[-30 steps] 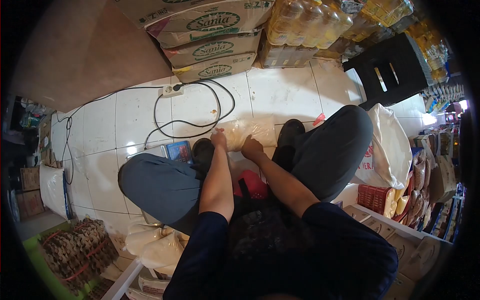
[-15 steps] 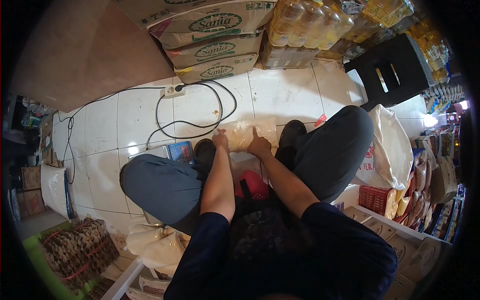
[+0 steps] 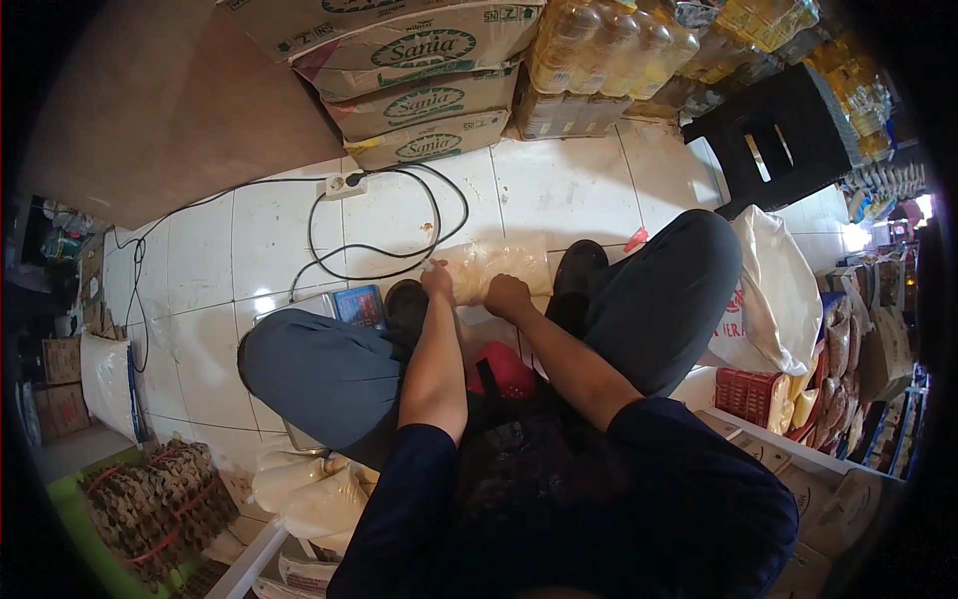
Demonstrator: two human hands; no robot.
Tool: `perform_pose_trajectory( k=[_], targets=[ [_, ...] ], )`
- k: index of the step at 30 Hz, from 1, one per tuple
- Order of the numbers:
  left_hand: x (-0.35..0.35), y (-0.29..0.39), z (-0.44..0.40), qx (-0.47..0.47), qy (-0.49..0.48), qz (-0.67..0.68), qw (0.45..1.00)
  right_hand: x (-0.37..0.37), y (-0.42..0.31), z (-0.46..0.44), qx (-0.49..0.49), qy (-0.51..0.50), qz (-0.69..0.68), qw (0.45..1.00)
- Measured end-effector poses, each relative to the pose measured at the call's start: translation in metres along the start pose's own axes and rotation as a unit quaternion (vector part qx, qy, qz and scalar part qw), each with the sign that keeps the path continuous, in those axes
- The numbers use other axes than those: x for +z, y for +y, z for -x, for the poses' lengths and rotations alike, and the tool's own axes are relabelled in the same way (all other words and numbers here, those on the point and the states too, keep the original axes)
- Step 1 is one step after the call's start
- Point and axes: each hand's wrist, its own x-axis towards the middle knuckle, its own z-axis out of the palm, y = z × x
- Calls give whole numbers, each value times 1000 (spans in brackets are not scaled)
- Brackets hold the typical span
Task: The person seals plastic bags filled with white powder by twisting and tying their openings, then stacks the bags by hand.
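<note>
Left hand (image 3: 437,280) pinches plastic bag (image 3: 514,259), right hand (image 3: 508,297) touching

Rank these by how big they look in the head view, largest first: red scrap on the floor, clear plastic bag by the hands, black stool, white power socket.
1. Black stool
2. Clear plastic bag, partly covered
3. White power socket
4. Red scrap
</note>
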Motion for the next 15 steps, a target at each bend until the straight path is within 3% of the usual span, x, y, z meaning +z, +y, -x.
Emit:
perform_pose_trajectory(
  k=[15],
  targets=[
    [0, 21, 25, -3, 32, 2, 999, 15, 10, -6, -33, 10, -83, 996]
  ],
)
